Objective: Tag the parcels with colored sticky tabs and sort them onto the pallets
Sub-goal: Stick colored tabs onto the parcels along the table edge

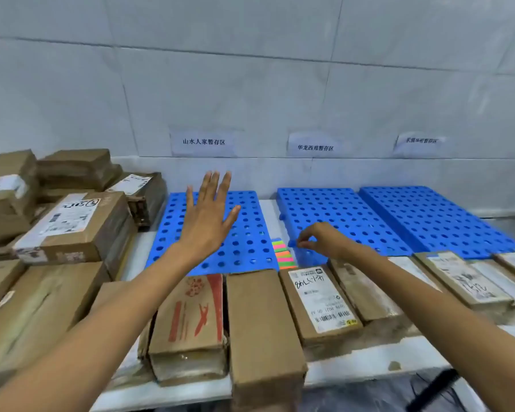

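Observation:
Three blue perforated pallets lie along the wall: left [250,245], middle [339,215], right [434,218]. A pad of colored sticky tabs [282,253] rests between the left and middle pallets. My left hand [208,218] hovers flat over the left pallet, fingers spread, holding nothing. My right hand [315,237] pinches a small blue tab [292,243] just right of the pad. A row of cardboard parcels stands at the table's front, among them one with red print [191,316], a plain one [259,325] and one with a white label [321,298].
A heap of brown parcels [69,224] fills the left side of the table. More labelled parcels [464,281] lie at the front right. Three paper signs [203,141] hang on the white wall above the pallets. The white table edge [369,367] runs along the front.

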A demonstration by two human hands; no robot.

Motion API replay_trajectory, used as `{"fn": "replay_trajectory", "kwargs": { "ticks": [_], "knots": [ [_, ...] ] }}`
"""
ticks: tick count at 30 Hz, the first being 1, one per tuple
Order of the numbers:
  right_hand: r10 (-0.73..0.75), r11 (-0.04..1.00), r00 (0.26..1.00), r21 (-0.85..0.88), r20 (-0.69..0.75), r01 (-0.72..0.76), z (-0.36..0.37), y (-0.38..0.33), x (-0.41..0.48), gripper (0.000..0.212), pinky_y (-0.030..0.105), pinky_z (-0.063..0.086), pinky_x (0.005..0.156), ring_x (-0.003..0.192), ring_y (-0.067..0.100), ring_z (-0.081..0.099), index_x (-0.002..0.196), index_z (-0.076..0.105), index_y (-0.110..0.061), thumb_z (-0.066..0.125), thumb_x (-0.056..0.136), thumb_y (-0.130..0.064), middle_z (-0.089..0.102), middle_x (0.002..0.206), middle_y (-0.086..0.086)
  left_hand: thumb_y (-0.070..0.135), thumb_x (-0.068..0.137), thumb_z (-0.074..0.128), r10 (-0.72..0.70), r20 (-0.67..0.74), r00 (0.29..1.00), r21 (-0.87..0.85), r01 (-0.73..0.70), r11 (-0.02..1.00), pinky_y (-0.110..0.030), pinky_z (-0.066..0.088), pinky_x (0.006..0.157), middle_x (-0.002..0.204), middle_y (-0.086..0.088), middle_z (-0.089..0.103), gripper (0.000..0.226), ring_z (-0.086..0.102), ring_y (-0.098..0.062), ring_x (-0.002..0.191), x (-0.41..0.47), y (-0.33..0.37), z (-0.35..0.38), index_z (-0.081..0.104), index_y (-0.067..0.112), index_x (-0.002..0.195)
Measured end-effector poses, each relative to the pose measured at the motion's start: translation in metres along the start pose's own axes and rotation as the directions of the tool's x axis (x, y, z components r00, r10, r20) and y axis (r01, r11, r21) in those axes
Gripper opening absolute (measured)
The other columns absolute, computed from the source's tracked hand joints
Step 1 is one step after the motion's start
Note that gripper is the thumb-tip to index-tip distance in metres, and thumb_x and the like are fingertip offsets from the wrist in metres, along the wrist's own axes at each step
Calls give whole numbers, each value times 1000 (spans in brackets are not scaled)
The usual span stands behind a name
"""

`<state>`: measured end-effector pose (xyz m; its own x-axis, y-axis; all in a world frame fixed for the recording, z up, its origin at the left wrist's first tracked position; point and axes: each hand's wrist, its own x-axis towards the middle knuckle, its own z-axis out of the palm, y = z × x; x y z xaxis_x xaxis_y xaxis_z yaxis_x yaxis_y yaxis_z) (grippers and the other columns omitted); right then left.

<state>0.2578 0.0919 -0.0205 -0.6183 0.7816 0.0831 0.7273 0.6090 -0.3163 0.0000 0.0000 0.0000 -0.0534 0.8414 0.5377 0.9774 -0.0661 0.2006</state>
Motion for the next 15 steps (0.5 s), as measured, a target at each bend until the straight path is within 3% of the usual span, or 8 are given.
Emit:
{"fn": "replay_trajectory", "kwargs": {
  "ticks": [5, 10, 15],
  "knots": [
    [-76, 977, 957, -170, 281, 127, 23, 30, 51, 15, 32, 45, 91, 104, 13, 56, 97, 73, -15, 65, 86, -20, 71, 104, -2, 48, 98, 25, -1, 102, 995, 38, -2, 999, -43, -8, 117, 159, -2, -5, 65, -12, -16, 145, 49, -4, 53, -6, 23, 149],
    [-103, 908, 912, -337, 398, 249, 48, 47, 80, 34, 36, 28, 103, 113, 16, 45, 109, 67, -23, 69, 80, -39, 64, 113, -6, 47, 98, 26, 13, 146, 989, 5, -14, 1000, -41, -7, 118, 159, -2, -3, 64, -11, -15, 145, 70, -8, 93, -3, 23, 150],
    [-134, 735, 895, -562, 426, 378, 60, 51, 91, 51, 49, 24, 106, 118, 25, 41, 119, 55, -17, 61, 81, -50, 53, 119, 5, 45, 98, 28, 28, 140, 990, -59, -20, 998, -38, -3, 118, 158, -5, 3, 62, -7, -17, 146, 76, -11, 106, 3, 21, 150]
  ]
}}
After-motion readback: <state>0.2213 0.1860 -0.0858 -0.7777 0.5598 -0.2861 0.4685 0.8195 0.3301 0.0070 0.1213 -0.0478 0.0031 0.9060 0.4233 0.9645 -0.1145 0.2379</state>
